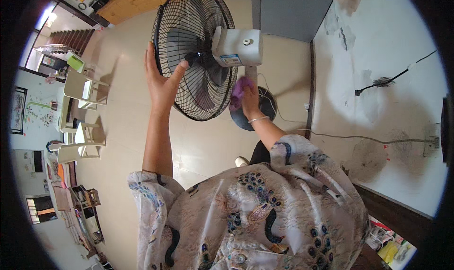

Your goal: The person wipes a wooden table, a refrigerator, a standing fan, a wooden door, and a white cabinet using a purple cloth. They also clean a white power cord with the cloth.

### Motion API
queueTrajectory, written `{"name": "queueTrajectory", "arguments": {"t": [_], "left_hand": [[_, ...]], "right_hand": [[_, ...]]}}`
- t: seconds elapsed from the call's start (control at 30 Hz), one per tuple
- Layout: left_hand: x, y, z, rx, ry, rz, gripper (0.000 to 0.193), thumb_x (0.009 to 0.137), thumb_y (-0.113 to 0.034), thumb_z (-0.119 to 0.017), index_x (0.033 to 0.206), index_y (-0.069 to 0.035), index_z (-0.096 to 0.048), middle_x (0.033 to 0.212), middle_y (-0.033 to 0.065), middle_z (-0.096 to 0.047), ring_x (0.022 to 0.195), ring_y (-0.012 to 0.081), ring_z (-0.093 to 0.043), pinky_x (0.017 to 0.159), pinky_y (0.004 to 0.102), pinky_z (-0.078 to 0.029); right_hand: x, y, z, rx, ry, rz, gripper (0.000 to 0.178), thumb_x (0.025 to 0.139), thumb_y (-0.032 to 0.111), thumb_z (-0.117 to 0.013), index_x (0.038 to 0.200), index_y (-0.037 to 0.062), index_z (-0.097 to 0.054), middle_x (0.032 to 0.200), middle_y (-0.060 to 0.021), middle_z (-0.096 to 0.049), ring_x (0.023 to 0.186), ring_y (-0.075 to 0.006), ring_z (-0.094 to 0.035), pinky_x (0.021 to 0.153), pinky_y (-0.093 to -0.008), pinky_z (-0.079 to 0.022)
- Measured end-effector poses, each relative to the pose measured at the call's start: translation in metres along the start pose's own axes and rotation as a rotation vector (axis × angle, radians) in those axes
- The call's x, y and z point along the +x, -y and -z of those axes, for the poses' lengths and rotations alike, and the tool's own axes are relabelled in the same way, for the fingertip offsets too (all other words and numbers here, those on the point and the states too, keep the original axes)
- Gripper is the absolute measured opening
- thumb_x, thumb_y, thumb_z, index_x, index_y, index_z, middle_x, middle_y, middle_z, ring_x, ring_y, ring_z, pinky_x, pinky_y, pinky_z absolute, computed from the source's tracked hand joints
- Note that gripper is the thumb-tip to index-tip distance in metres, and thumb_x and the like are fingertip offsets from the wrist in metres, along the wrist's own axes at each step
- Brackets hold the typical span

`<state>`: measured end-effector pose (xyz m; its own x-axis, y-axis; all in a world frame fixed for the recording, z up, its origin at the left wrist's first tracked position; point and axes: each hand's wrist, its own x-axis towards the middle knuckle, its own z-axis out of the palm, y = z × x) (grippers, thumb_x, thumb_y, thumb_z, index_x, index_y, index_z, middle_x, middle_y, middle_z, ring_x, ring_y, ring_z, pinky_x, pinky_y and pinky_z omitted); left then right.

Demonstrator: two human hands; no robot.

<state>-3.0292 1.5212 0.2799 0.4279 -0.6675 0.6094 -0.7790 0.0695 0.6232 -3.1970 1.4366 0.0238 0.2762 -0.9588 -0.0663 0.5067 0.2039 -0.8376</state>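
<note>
- Well, at the far left, white chairs stand on the pale tiled floor.
- Next, a wooden cabinet runs along the top edge.
- The left hand touches the rim of a fan, its fingers spread wide, the thumb lying over the back of the black wire cage.
- The fan stands in front of the person, its cage turned to the left and the dark blades showing through the wires.
- Behind the cage, a whitish motor housing bears a small knob on top and a blue-and-white label.
- Below it, the right hand holds a crumpled purple cloth in closed fingers, beside the fan's pole; a bracelet circles the wrist.
- Under that hand, a dark round base rests on the floor.
- Farther right, a grey panel stands near the wall.
- Lastly, a pale cord stretches from near the base to the wall, below a black cable.
</note>
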Motion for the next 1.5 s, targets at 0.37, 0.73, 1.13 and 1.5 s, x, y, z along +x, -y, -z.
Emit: {"name": "queueTrajectory", "arguments": {"t": [0.37, 0.73, 1.13, 1.5], "left_hand": [[0.005, 0.0, 0.018, -0.172, 0.079, 0.111, 0.089, 0.07, -0.016, -0.078, 0.141, 0.003, -0.026, 0.129, 0.0174, -0.042, 0.114, 0.024, -0.047, 0.096, 0.0342, -0.04], [0.011, -0.012, 0.016, -0.141, 0.03, 0.042, 0.086, 0.073, -0.017, -0.078, 0.14, 0.002, -0.029, 0.128, 0.0137, -0.045, 0.108, 0.0198, -0.048, 0.094, 0.0314, -0.041], [0.009, -0.032, 0.024, -0.175, 0.039, 0.127, 0.081, 0.078, -0.008, -0.073, 0.142, -0.003, -0.025, 0.128, 0.0141, -0.047, 0.105, 0.0197, -0.053, 0.083, 0.0282, -0.05], [0.014, -0.027, 0.022, -0.116, 0.061, 0.133, 0.084, 0.075, -0.01, -0.076, 0.142, -0.004, -0.027, 0.127, 0.0124, -0.045, 0.108, 0.0194, -0.048, 0.088, 0.0312, -0.046]], "right_hand": [[0.057, -0.042, -0.039, -0.541, -0.182, 0.398, 0.028, 0.086, 0.007, -0.044, 0.107, -0.0012, -0.06, 0.099, -0.0177, -0.064, 0.087, -0.0306, -0.061, 0.082, -0.0371, -0.048], [0.035, -0.035, -0.048, -0.729, 0.045, 0.351, 0.027, 0.086, 0.013, -0.052, 0.11, 0.0034, -0.058, 0.107, -0.018, -0.061, 0.099, -0.035, -0.057, 0.087, -0.0377, -0.046], [-0.052, 0.013, -0.007, 0.069, -0.081, -0.064, 0.028, 0.089, 0.014, -0.049, 0.112, -0.0002, -0.056, 0.1, -0.0108, -0.062, 0.092, -0.0183, -0.057, 0.085, -0.0335, -0.045], [-0.021, -0.019, 0.036, -0.674, -0.061, -0.08, 0.038, 0.09, 0.028, -0.055, 0.116, 0.0011, -0.055, 0.101, -0.0205, -0.062, 0.095, -0.0308, -0.061, 0.083, -0.0364, -0.047]]}}
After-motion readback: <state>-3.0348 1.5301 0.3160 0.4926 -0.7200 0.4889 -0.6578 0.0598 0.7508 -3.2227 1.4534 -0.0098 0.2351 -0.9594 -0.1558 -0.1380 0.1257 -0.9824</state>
